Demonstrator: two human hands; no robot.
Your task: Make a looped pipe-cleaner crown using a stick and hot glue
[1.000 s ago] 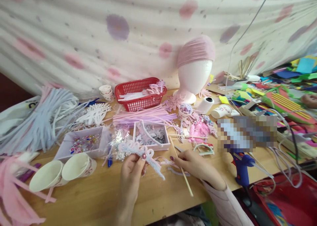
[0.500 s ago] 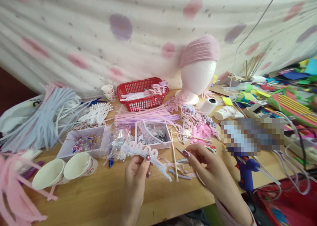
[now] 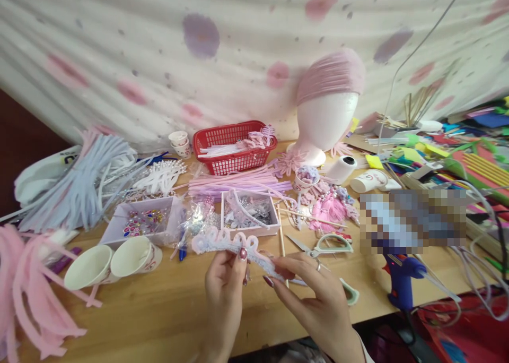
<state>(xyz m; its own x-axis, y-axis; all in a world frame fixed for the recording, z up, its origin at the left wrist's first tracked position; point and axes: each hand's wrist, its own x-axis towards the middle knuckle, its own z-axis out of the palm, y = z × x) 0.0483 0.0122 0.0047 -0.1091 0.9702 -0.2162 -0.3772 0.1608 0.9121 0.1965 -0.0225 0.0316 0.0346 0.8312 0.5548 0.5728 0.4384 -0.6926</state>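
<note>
My left hand (image 3: 228,281) pinches a curved pipe-cleaner band (image 3: 214,244), pale blue along its base with pink and lilac loops on top. At the band's right end, the fingers of my right hand (image 3: 308,288) close on the fuzzy strip and partly hide it. Scissors (image 3: 316,250) with pale green handles lie just beyond my right hand. Another green handle loop (image 3: 350,292) shows beside that hand, the rest of it covered. A thin wooden stick (image 3: 281,235) lies behind the band.
Two paper cups (image 3: 89,267) stand at left near pink pipe cleaners (image 3: 35,288). Behind are trays of gems (image 3: 139,222) and beads (image 3: 254,228), a red basket (image 3: 234,164) and a foam head (image 3: 326,120) in a pink wrap. A blue glue gun (image 3: 401,283) is at right.
My right hand has moved left from over the scissors to the band's right end and closed on it. The scissors now show more fully. The view has shifted slightly.
</note>
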